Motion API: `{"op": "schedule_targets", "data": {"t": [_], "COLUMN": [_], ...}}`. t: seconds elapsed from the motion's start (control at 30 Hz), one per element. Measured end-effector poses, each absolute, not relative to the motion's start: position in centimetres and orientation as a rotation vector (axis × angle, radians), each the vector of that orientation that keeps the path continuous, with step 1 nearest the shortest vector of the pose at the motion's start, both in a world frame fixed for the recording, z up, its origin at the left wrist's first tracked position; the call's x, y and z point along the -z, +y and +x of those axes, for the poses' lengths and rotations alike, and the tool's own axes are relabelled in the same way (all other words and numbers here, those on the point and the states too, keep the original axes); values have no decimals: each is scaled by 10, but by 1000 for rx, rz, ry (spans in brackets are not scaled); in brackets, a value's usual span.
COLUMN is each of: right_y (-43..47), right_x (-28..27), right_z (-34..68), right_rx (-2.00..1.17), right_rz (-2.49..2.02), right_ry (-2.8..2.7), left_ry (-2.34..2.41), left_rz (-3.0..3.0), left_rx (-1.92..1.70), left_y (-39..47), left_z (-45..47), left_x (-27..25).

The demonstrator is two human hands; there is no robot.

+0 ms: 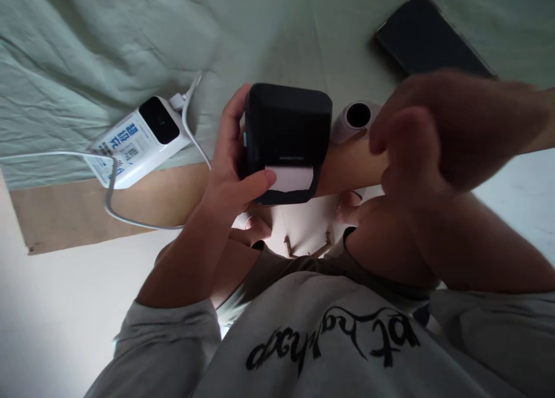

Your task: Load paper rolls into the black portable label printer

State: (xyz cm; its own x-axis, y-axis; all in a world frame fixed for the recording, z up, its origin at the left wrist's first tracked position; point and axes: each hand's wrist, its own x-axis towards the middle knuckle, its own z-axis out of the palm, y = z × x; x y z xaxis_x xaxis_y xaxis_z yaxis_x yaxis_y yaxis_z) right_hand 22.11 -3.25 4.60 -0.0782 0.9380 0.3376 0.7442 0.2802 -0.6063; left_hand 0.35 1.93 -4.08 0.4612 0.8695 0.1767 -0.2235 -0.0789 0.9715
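Observation:
My left hand (232,161) grips a black label printer (288,126) by its left side, with the thumb over its lower front. A strip of white label paper (293,179) shows at the printer's near end, and my thumb tip touches its left edge. To the right, my right hand (446,129) is raised above the table edge, apart from the printer and smeared by motion. Its fingers do not show clearly, nor whether anything is between them. Between printer and right hand lies a white cylinder (344,126) with a dark round end.
A white device (125,146) with a black panel and blue print lies at left, its white cable (113,190) plugged in and trailing over the table edge (87,216). A dark phone (433,39) rests at the back right on the wrinkled green cloth (277,28).

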Motion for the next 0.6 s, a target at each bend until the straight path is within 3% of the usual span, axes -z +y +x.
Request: {"op": "schedule_targets", "data": {"t": [0.13,0.27,0.6], "right_y": [-35,-30,-24], "right_x": [-46,-31,-21], "right_z": [204,197,195], "right_rx": [-699,-1042,-1175], "right_rz": [-1275,-1498,-1518], "right_ry": [-1950,-1783,-1630], "left_ry": [801,880,833], "left_rz": [1212,1140,1087], "left_rx": [-1102,-1074,-1094], "left_y": [13,7,7], "left_z": [7,5,9], "left_x": [40,39,35]}}
